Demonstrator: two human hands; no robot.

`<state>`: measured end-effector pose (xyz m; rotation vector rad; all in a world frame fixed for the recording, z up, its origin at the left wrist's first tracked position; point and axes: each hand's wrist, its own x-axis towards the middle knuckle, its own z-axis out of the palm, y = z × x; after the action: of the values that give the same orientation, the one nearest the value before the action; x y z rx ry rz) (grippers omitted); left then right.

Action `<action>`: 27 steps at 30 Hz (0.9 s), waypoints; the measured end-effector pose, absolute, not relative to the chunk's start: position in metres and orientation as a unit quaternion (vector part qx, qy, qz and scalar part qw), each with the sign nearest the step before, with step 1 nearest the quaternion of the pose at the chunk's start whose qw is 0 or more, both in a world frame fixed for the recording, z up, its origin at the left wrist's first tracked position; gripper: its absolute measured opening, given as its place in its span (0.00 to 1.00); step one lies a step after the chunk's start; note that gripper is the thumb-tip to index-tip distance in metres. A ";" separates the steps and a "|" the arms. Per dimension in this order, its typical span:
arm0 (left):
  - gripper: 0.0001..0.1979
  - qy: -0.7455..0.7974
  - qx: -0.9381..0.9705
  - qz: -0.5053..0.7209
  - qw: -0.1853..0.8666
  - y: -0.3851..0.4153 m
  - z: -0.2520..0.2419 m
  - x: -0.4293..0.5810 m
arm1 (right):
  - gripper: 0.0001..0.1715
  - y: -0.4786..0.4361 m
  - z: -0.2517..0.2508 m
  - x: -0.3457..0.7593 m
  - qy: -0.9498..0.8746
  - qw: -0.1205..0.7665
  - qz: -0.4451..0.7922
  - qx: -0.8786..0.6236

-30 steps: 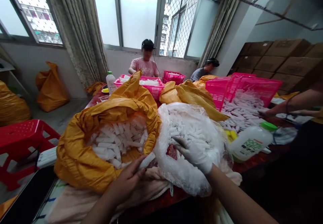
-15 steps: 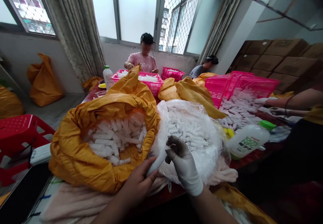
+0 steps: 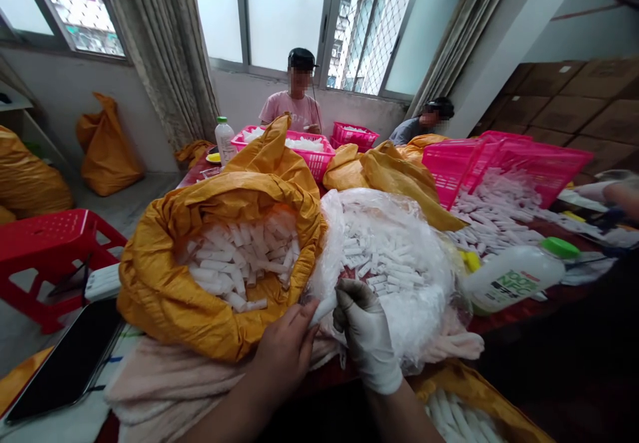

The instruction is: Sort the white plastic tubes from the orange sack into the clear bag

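Left grip, a bare hand, is clenched on a white stick-shaped piece. Right grip, white-gloved, has its fingers bunched just beside that piece; can't tell if they touch it. The piece sits between both grips, at the mouth of a clear plastic bag.

Room: stacked cardboard cartons on the right, a window ahead, a red stool on the floor to the left. Two co-workers sit across a red worktop. Another person's forearm enters at the right edge.

Near the grips: an orange sack lies open on a pink cloth, just beside the clear plastic bag. Both are packed with similar white pieces. A pink plastic basket holds more, and a white bottle with a green cap stands nearby.

Handling: a firm pinch near one end leaves the rest of the piece free. Keeping it over the bag mouth means a slip lands among the others.
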<state>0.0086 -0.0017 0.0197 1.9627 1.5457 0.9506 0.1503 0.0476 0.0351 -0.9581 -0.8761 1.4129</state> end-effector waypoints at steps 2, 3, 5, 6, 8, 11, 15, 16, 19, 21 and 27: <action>0.20 0.561 0.716 0.342 0.235 0.000 0.017 0.012 | 0.17 0.044 0.028 0.145 -0.387 0.582 0.568 -0.435; 0.20 0.558 0.714 0.343 0.247 -0.001 0.016 0.014 | 0.17 0.042 0.024 0.142 -0.400 0.583 0.546 -0.449; 0.20 0.549 0.708 0.345 0.282 -0.002 0.016 0.020 | 0.17 0.037 0.016 0.139 -0.427 0.576 0.510 -0.476; 0.20 0.540 0.710 0.339 0.298 -0.003 0.017 0.022 | 0.18 0.034 0.012 0.140 -0.439 0.570 0.497 -0.485; 0.21 0.511 0.737 0.306 0.320 -0.003 0.021 0.022 | 0.17 0.027 0.008 0.153 -0.452 0.570 0.474 -0.496; 0.18 0.499 0.781 0.246 0.283 0.007 0.032 0.003 | 0.19 0.014 0.002 0.204 -0.425 0.612 0.380 -0.548; 0.20 0.637 0.752 0.121 0.116 0.035 0.037 -0.042 | 0.09 -0.012 -0.025 0.311 -0.435 0.542 0.179 -0.696; 0.20 0.661 0.742 0.066 0.094 0.042 0.036 -0.050 | 0.07 -0.019 -0.036 0.337 -0.464 0.490 0.129 -0.726; 0.15 0.672 0.733 -0.057 0.088 0.055 0.027 -0.061 | 0.03 -0.036 -0.060 0.392 -0.519 0.384 0.042 -0.763; 0.12 0.653 0.746 -0.082 0.098 0.057 0.024 -0.060 | 0.05 -0.034 -0.058 0.402 -0.523 0.369 0.039 -0.768; 0.10 0.643 0.755 -0.092 0.094 0.057 0.037 -0.055 | 0.16 0.054 0.025 0.310 -0.694 0.363 0.119 -0.611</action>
<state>-0.0552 0.0574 0.0367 2.2380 1.9061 -0.2735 0.3096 0.0540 0.0252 -1.5721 -1.7857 0.3075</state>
